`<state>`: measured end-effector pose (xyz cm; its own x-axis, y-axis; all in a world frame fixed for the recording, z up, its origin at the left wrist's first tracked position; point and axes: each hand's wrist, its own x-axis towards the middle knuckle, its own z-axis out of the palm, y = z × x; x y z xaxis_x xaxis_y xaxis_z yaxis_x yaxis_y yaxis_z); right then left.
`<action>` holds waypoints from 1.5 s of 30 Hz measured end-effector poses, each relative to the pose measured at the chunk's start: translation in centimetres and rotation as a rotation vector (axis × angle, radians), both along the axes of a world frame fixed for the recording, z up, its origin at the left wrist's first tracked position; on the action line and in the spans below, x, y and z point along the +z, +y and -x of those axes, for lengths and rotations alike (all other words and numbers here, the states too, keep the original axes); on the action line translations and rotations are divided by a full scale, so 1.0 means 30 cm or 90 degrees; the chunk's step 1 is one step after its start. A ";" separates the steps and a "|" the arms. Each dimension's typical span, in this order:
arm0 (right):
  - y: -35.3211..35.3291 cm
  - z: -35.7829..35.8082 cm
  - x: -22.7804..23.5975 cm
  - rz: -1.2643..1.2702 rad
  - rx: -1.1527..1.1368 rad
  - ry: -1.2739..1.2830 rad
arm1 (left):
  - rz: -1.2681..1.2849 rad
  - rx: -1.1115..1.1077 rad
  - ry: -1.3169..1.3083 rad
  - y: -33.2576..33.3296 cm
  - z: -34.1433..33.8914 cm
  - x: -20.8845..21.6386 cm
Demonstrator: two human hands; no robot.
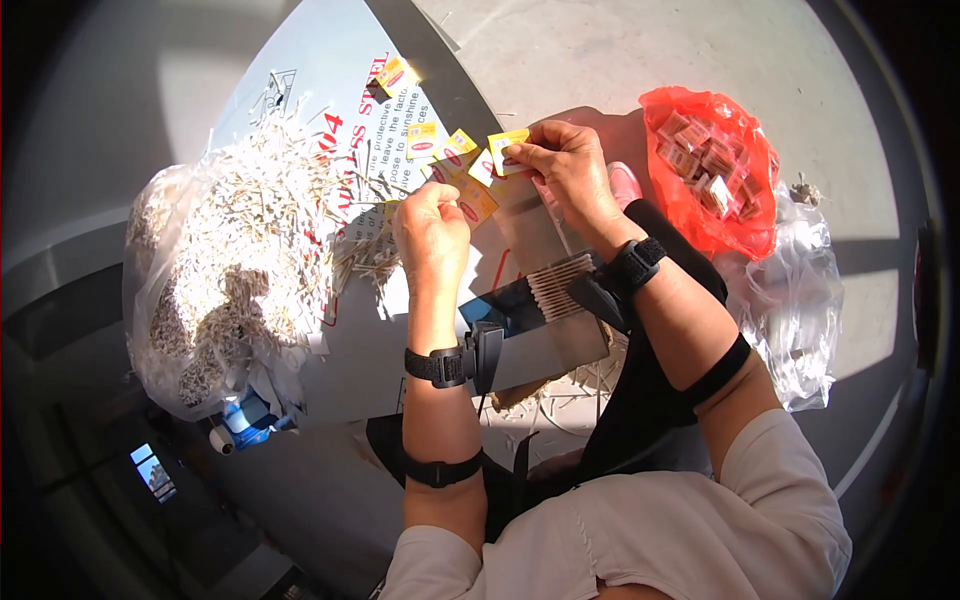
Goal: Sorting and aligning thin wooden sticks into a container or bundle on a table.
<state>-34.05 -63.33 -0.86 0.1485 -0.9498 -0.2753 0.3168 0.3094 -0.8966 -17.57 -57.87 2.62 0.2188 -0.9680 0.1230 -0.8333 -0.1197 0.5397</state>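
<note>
Between the thumb and fingers of my right hand (578, 172) is a small yellow and white card (508, 150), pinched by its right side above the table. My left hand (432, 235) is closed, its fingers curled near several similar cards (421, 141) lying loose on the table; whatever it may grip is hidden. To its left spreads a big heap of cotton swabs (275, 190), spilling out of a clear plastic bag (150, 290). A neat row of swabs (560, 285) lies side by side below my right wrist, partly covered by the wrist device.
The table (350, 370) has a pale printed film and a dark edge. On the right stands an open red plastic bag (705, 175) of small packs, with a clear plastic bag (800, 310) beside it. Loose swabs (575, 395) lie below the near edge. A lit screen (152, 472) shows lower left.
</note>
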 end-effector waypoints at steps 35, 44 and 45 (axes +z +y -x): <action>0.002 0.007 0.001 -0.021 0.031 -0.090 | 0.019 0.083 0.128 -0.016 -0.018 0.005; 0.009 -0.005 0.015 -0.005 0.037 -0.150 | -0.042 0.110 0.516 -0.053 0.059 0.021; 0.008 -0.003 0.016 -0.010 0.043 -0.134 | -0.042 0.122 0.541 -0.050 0.054 0.022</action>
<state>-33.97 -63.08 -0.37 0.2676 -0.9315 -0.2464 0.4746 0.3500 -0.8076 -19.18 -59.36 3.28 0.3700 -0.9047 -0.2111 -0.1139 -0.2697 0.9562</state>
